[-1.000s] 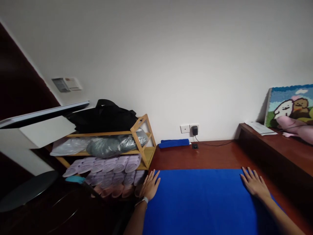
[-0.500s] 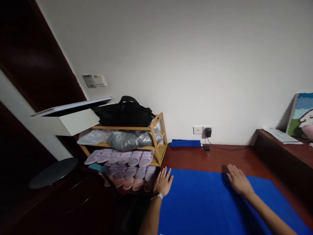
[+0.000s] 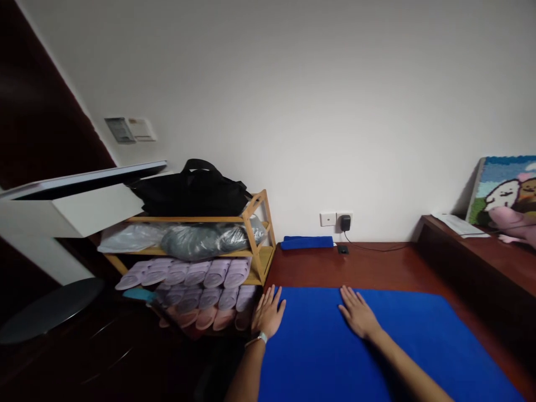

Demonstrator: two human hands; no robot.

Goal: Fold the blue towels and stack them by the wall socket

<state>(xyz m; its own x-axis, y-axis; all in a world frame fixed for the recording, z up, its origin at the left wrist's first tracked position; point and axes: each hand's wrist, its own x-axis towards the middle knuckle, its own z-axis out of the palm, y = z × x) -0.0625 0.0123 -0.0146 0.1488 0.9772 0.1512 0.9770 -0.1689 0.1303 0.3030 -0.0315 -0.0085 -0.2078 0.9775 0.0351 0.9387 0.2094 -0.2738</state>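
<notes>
A blue cloth point(image 3: 310, 340) is spread over the reddish-brown table point(image 3: 305, 271). My left hand point(image 3: 268, 312), with a band at the wrist, lies with fingers spread at the cloth's far left corner. Flat on the cloth near its far edge is my right hand point(image 3: 359, 314), fingers extended and nothing held. Against the wall at the table's back lies a folded blue cloth point(image 3: 307, 242).
Left of the table stands a wooden rack point(image 3: 256, 245) with slippers point(image 3: 196, 274), plastic-wrapped items and a black bag point(image 3: 195, 192). A plugged-in adapter point(image 3: 345, 223) trails a cable. Papers point(image 3: 459, 225) and a picture point(image 3: 505, 190) are on the raised shelf at right.
My right hand has moved left along the cloth's far edge, closer to my left hand. My left hand stays at the corner. The view has turned slightly right.
</notes>
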